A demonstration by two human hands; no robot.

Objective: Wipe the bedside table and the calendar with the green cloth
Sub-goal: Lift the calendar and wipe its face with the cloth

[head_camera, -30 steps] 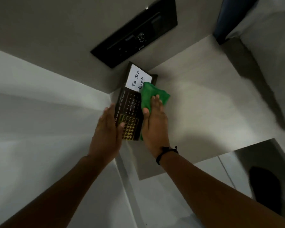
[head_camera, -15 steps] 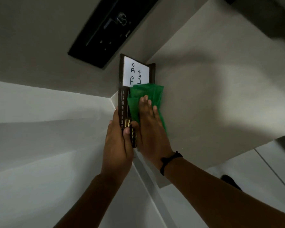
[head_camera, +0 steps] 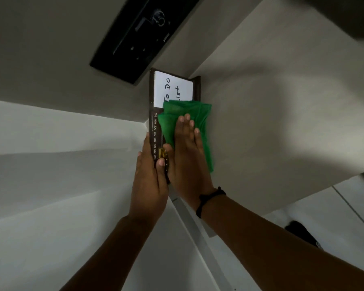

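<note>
right hand flat on green cloth, left hand gripping calendar

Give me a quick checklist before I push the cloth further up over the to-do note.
1. Left hand steadying the calendar: ok, fingers wrap its near edge.
2. Right hand flat on the green cloth: ok.
3. Cloth on the calendar face: ok, though part hangs past its right side.
4. White to-do note secured in the frame: cannot tell.
5. Bedside table free of things beside the calendar: ok.
6. Calendar face already clean: cannot tell.
</note>
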